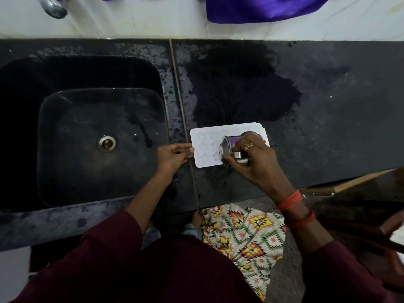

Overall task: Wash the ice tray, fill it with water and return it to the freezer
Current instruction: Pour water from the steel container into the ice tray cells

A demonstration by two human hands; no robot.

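On the wet black counter, left hand pinches the ice tray; right hand grips a tipped steel cup.

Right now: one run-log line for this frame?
stage: filling | ice tray: flat on counter | left hand: steadies tray edge | right hand: tips steel cup over tray | sink: not in use

Head camera, steep downward look, close over counter and sink.
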